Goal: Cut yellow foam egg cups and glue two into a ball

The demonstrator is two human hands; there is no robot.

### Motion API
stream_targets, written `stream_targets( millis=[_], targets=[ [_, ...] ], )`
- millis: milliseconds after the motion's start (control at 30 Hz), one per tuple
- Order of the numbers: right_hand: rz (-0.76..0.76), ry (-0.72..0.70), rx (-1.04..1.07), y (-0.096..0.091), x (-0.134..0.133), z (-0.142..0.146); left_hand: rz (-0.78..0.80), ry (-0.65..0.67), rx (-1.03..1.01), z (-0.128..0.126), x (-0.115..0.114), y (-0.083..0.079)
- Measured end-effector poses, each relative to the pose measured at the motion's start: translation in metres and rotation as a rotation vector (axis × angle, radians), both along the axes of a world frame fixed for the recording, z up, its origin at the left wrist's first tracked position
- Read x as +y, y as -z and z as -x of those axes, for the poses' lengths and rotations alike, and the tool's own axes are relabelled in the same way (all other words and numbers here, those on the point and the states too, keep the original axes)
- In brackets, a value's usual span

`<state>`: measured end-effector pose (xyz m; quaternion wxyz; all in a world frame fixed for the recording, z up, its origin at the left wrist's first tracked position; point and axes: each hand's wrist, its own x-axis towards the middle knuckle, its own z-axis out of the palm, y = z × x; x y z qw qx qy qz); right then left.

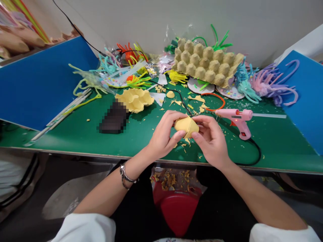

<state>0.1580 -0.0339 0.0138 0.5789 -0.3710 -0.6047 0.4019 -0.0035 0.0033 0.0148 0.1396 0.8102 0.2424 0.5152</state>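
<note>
Both my hands meet over the near part of the green table (83, 134), closed round a small yellow egg-carton cup (186, 125). My left hand (165, 136) grips its left side, thumb underneath and fingers curled over the top. My right hand (210, 137) pinches its right side with thumb and fingertips. Yellow paper scraps (185, 143) lie on the table below the cup. A larger yellow carton piece (135, 99) sits to the left, farther back.
A pink glue gun (238, 117) lies right of my hands, its black cord looping to the table edge. An egg carton tray (207, 64), pipe cleaners (271, 84) and blue boards (40, 77) fill the back. A red bin (176, 206) stands below.
</note>
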Motion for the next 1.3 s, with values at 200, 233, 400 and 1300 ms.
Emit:
stream_targets(
  millis=[200,233,400,1300],
  targets=[
    [-0.004,-0.019,0.019,-0.0003,-0.0002,-0.0016,-0.018,0.015,0.004,0.0008,-0.0004,-0.0007],
    [-0.006,-0.021,0.025,-0.0001,-0.0001,-0.0018,-0.015,0.015,0.006,0.0008,-0.0007,-0.001],
    [-0.005,-0.003,0.02,0.0018,0.0003,-0.0015,0.001,0.019,0.01,0.0003,-0.0015,-0.0014],
    [-0.155,0.063,-0.134,0.0044,0.0008,-0.0038,0.303,0.208,-0.085,0.0049,0.0063,0.0046]
  ],
)
